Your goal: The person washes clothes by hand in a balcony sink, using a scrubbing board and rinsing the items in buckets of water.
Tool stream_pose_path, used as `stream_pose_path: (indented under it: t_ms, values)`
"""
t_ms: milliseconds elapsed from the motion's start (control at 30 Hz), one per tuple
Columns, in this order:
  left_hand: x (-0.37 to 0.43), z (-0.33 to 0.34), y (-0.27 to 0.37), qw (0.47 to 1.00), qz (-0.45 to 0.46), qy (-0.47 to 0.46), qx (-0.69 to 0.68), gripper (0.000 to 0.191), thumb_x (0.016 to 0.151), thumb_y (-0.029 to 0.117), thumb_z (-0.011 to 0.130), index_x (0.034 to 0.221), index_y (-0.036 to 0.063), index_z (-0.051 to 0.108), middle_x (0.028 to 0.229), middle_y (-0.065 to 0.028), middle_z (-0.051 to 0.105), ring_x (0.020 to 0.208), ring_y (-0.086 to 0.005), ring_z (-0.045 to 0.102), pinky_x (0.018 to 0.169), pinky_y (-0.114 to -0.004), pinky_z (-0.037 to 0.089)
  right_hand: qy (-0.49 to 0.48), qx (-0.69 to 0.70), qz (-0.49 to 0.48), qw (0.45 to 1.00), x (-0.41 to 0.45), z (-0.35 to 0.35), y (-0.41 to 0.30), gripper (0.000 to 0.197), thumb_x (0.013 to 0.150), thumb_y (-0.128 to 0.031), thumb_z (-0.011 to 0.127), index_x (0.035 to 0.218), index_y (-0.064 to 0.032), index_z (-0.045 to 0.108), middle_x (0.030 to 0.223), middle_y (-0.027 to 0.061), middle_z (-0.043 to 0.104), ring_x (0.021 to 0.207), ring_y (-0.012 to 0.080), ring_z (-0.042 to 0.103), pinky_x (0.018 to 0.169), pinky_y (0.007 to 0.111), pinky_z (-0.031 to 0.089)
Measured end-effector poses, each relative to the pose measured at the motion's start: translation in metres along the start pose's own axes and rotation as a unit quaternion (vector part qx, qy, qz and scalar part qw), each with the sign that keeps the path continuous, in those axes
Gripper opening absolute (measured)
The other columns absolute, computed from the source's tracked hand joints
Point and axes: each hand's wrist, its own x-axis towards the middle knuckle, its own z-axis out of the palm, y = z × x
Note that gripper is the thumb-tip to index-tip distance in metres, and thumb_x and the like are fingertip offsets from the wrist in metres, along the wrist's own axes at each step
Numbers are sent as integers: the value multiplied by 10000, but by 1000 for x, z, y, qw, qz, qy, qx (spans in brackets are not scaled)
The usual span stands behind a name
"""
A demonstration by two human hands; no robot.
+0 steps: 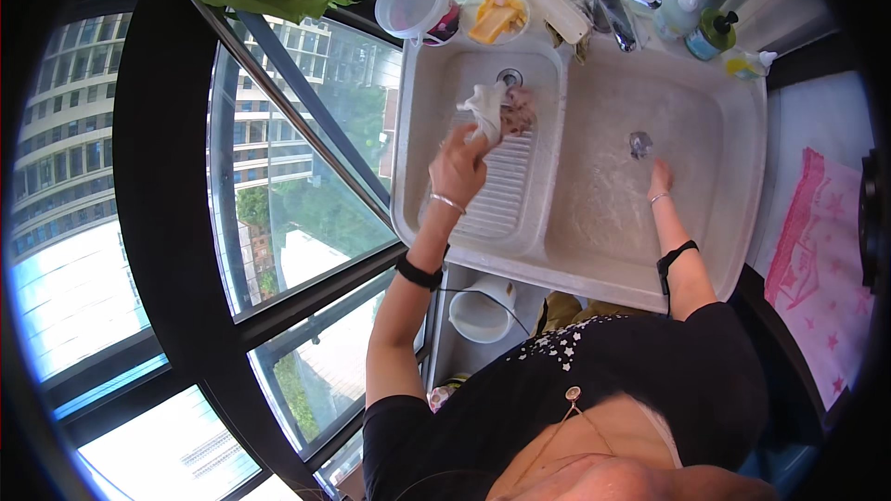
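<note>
My left hand (459,165) is closed on a bunched white cloth (486,108) over the ribbed washboard side of a double sink (557,174). Beside the cloth lies a second, pinkish-brown fabric piece (517,111), near the small drain (509,77). My right hand (660,179) reaches down into the larger basin, beside its drain (640,145). Its fingers are partly hidden, and I cannot tell whether it holds anything. Ripples suggest shallow water in that basin.
Along the back rim stand a clear plastic tub (413,5), a bowl with yellow soap pieces (495,17), a chrome faucet (617,10) and several bottles (710,35). A white bucket (482,313) sits below. Windows are at left; a pink-and-white bag (821,271) lies at right.
</note>
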Motion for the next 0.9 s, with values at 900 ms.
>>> stream_pose_path:
  t_ms: [900]
  values:
    - [-50, 33, -33, 639, -382, -29, -667, 533, 643, -9, 452, 1171, 26, 393, 999, -109, 535, 752, -197, 582, 663, -311, 503, -656, 174, 338, 653, -155, 73, -146, 381, 848, -294, 430, 859, 39, 615, 910, 165, 627, 886, 258, 596, 846, 372, 446]
